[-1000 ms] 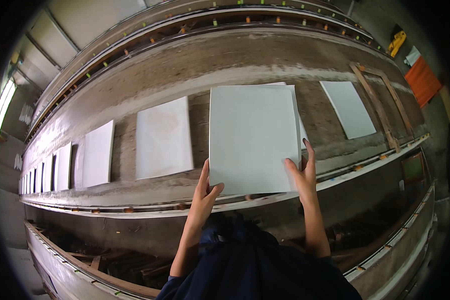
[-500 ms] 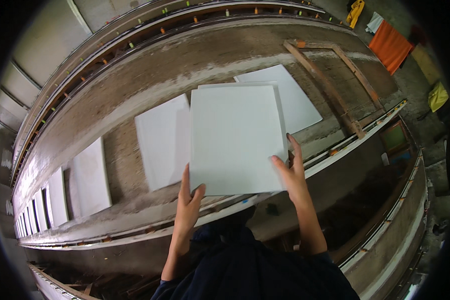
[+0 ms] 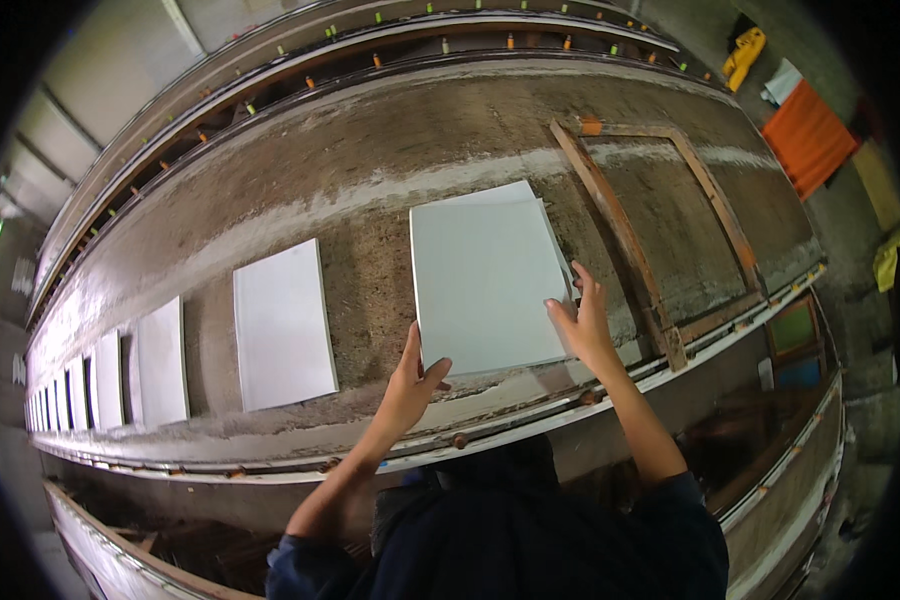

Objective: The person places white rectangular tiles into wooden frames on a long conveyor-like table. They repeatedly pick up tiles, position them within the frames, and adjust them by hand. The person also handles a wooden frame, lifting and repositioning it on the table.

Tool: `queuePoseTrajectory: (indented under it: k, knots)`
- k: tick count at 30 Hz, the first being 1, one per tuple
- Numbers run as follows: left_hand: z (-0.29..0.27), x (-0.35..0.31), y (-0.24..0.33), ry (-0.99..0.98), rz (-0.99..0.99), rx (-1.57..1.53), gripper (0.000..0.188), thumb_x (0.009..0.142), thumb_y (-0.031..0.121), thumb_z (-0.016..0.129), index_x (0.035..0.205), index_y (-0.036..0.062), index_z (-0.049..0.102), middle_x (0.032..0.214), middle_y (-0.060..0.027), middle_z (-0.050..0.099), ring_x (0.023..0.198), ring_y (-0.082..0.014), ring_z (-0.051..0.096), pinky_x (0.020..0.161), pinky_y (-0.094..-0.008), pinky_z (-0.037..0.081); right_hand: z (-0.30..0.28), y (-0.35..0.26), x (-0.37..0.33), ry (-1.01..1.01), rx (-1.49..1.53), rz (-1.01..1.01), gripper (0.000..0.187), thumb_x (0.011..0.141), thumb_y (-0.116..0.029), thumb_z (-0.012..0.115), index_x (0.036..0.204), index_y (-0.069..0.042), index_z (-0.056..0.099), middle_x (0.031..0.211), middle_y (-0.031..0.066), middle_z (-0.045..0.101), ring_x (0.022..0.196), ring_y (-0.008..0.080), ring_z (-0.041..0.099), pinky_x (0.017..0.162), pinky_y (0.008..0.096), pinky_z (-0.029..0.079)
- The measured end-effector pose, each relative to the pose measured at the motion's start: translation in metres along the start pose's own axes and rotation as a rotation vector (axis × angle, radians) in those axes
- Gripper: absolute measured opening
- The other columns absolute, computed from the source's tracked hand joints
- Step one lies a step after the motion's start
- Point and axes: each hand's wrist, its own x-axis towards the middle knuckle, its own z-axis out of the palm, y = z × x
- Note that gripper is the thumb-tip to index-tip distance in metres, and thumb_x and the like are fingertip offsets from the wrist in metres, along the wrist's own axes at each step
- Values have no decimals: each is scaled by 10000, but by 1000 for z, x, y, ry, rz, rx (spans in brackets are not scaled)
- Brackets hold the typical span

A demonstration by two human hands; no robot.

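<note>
Between my two hands lies a small stack of white rectangular sheets (image 3: 488, 285), over the long worn table. Beneath it another white sheet shows a strip at the far edge and along the right side. My left hand (image 3: 408, 385) grips the near left corner, thumb at the front edge and fingers along the side. At the right edge my right hand (image 3: 587, 318) has its thumb on the sheets and its fingers curled beside them. Whether the sheets are paper or thin board I cannot tell.
More white sheets (image 3: 285, 325) lie spaced in a row leftward along the brown table (image 3: 370, 235). To the right rests a wooden frame (image 3: 620, 225). A white rail (image 3: 515, 428) edges the table's near side. Orange cloth (image 3: 808, 135) hangs at the far right.
The stack has come down and settled over the sheet on the table, both hands still at its edges. My view has shifted to the right along the table.
</note>
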Motion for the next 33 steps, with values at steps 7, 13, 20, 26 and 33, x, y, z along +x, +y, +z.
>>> queuePoseTrajectory:
  k: [7,13,20,26,33]
  knots:
    - [44,19,-35,443,54,808,714,822,192,665,1407,35,287,1244,-209,448,1221,-361,336,1020,-477,315,-24,40,34,-341,-151,-299,707,851,-221,632,1395,-30,222,1350,261,302,1256,393,329,1029,469,313]
    - [95,25,34,499,103,-52,551,941,121,493,1432,67,250,1416,-154,358,1278,-219,380,1032,-380,338,-68,55,57,-446,428,-135,749,850,-251,636,1404,-17,189,1400,244,289,1326,350,281,1064,434,282]
    - [199,97,56,204,227,-179,604,920,51,521,1418,53,180,1226,-181,533,1132,-187,495,949,-325,401,-173,83,121,-11,624,61,762,884,-318,574,1433,14,163,1326,241,424,1243,291,405,1045,401,296]
    - [247,149,68,11,168,134,516,899,85,566,1354,42,326,1112,-156,561,1031,-197,557,894,-338,449,-253,139,138,274,385,50,582,895,-264,551,1393,-38,350,1372,172,421,1267,277,393,1069,383,268]
    - [272,169,50,99,392,437,436,841,96,599,1255,56,469,1107,-110,559,1069,-278,480,962,-371,362,-305,179,146,347,305,273,522,896,-191,545,1379,-58,397,1381,130,435,1266,233,401,1054,349,285]
